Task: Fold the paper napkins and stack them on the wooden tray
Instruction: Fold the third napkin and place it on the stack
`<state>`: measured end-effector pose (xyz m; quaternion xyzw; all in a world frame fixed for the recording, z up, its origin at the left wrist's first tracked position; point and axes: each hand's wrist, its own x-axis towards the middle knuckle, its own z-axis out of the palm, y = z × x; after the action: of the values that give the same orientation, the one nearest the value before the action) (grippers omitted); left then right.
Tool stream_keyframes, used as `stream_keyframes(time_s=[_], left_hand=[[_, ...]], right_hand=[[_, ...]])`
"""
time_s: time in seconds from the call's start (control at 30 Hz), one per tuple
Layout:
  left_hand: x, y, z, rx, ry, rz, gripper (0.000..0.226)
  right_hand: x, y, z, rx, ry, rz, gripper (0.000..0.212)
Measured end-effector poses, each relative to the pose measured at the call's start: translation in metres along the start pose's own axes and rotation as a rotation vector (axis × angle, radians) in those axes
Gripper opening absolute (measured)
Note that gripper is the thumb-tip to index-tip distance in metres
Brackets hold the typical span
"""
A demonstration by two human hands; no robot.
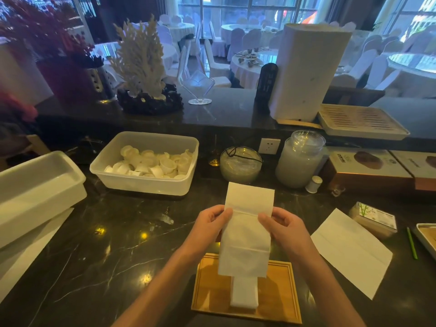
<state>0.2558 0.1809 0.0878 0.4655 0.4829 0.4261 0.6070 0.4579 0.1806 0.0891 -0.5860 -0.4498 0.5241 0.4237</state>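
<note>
I hold a long white paper napkin (247, 234) in the air above the dark marble counter. My left hand (210, 224) pinches its left edge and my right hand (280, 226) pinches its right edge, both at a crease near the top. The napkin's lower end hangs over the wooden tray (212, 289) at the counter's front edge. A small stack of folded napkins (244, 293) lies in the tray's middle, its top partly hidden by the hanging napkin. A flat unfolded napkin (351, 252) lies to the right of the tray.
A clear plastic tub of small white cups (146, 161) stands behind on the left, with a white rectangular dish (35, 187) further left. Glass jars (299, 159), boxes (368, 171) and a napkin packet (375, 218) crowd the right. A green pen (411, 243) lies at the right edge.
</note>
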Motion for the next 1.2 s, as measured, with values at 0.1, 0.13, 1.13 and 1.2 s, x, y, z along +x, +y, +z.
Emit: stream_keyframes(time_s=[0.1, 0.13, 1.13, 1.2], left_hand=[[0.0, -0.002, -0.001, -0.008, 0.008, -0.004, 0.018], [0.0, -0.003, -0.001, -0.011, 0.009, -0.006, 0.019], [-0.005, -0.006, -0.003, 0.045, 0.096, -0.065, 0.017], [-0.006, -0.005, -0.003, 0.057, 0.1, -0.068, 0.017]], right_hand=[[0.002, 0.0, -0.003, -0.004, 0.001, -0.009, 0.018], [0.003, 0.0, -0.003, 0.0, -0.003, -0.008, 0.019], [-0.015, 0.005, -0.016, -0.027, -0.254, 0.101, 0.024], [-0.016, 0.005, -0.016, -0.039, -0.276, 0.101, 0.024]])
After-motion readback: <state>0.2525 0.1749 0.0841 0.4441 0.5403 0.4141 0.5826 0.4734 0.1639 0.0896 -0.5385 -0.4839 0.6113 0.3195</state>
